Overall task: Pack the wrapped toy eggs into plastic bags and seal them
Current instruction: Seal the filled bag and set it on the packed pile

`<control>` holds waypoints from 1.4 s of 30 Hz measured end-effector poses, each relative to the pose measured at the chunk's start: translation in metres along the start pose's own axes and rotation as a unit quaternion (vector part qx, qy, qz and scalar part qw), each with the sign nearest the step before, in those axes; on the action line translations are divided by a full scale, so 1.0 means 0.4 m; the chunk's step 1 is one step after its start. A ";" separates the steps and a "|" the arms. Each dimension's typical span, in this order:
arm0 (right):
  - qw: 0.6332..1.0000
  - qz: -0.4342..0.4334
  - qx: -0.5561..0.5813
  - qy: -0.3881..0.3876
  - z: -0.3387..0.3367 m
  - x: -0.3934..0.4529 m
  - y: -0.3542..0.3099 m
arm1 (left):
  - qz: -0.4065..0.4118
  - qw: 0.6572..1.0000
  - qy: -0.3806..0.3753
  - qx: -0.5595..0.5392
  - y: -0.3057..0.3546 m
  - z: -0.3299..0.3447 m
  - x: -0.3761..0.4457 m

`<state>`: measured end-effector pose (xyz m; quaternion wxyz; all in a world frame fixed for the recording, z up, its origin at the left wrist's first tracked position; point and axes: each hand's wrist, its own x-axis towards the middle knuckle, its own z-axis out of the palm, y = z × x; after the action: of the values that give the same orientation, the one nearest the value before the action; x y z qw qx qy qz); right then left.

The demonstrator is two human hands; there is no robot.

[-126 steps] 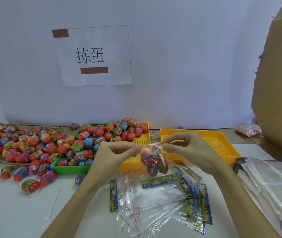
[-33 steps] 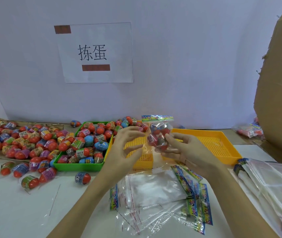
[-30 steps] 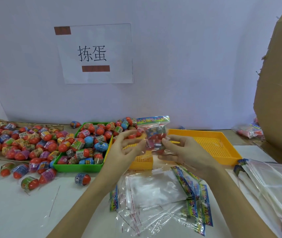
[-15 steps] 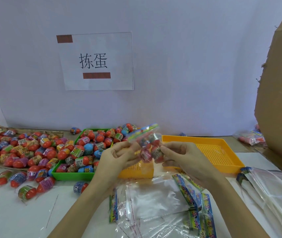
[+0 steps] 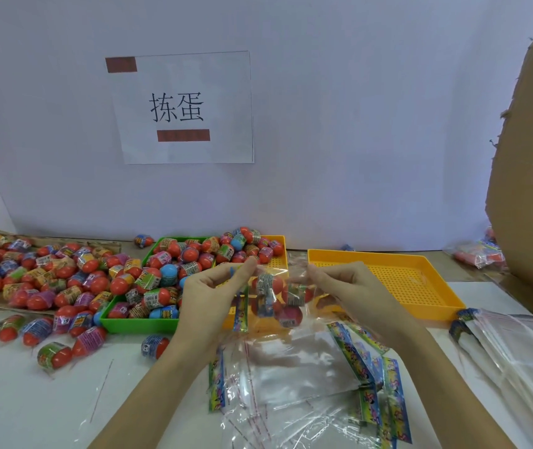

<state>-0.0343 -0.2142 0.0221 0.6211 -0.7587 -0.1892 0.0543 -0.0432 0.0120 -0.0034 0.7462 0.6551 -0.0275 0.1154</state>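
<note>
I hold a clear plastic bag [image 5: 276, 298] with several wrapped red toy eggs inside, above the table in front of the trays. It lies sideways, its printed header strip hanging down at the left. My left hand [image 5: 208, 294] pinches the header end between thumb and fingers. My right hand [image 5: 344, 286] grips the bag's other end. A green tray [image 5: 135, 324] heaped with wrapped eggs [image 5: 161, 273] stands to the left, with more loose eggs [image 5: 44, 277] spread beyond it.
Empty clear bags with colourful headers [image 5: 310, 384] lie fanned on the white table below my hands. Two orange perforated trays [image 5: 420, 307] stand behind. Another stack of bags [image 5: 518, 348] lies at right, beside a large cardboard box [image 5: 531, 189].
The filled bag has turned from upright, header on top, onto its side with the header now at the left. Both hands lowered a little with it.
</note>
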 end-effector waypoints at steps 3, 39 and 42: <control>1.000 0.000 0.022 0.000 -0.002 0.002 0.003 | 0.022 1.000 0.016 0.009 -0.003 0.008 -0.010; 0.996 0.028 0.033 0.072 -0.009 0.015 0.034 | -0.027 0.984 -0.174 -0.030 0.006 -0.025 -0.009; 0.991 0.073 0.096 0.055 -0.020 0.017 0.039 | -0.054 0.982 -0.175 -0.032 -0.001 -0.031 -0.005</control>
<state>-0.0220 -0.2217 0.0101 0.6947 -0.7092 -0.0929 0.0761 -0.0463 0.0240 -0.0058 0.7557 0.6412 -0.1263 -0.0428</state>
